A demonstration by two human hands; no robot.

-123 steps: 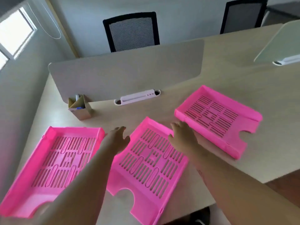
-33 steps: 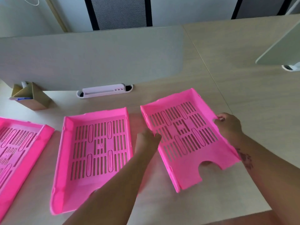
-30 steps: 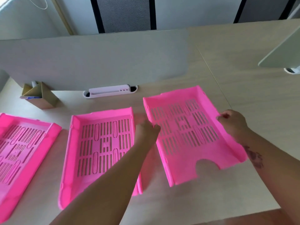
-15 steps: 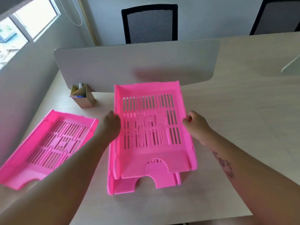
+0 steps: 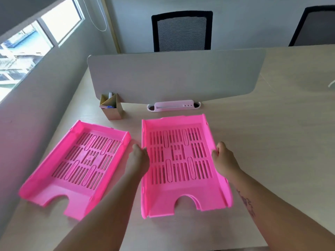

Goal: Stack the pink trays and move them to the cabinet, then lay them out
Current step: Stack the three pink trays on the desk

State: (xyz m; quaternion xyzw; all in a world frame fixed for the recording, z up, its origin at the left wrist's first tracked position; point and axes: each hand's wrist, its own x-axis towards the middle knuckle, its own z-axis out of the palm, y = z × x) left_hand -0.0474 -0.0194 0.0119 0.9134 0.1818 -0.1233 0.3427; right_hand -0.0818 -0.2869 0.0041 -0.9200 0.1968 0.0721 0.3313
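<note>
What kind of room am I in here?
Most likely a shared office: a long pale wood-grain desk split by a grey privacy divider panel, black mesh-backed office chairs opposite, and a tan cardboard pen holder.

I am at a shared office desk (image 5: pixel 272 142). A grey divider (image 5: pixel 174 77) stands across it, with a white cable slot (image 5: pixel 174 106) at its foot. Past the divider are two black mesh chairs (image 5: pixel 181 30), one at the desk's far edge and one toward the far right corner. A pen holder (image 5: pixel 111 108) sits by the divider's left end. Pink paper trays (image 5: pixel 179 160) lie near the front edge. A window (image 5: pixel 32 44) is on my left.
</note>
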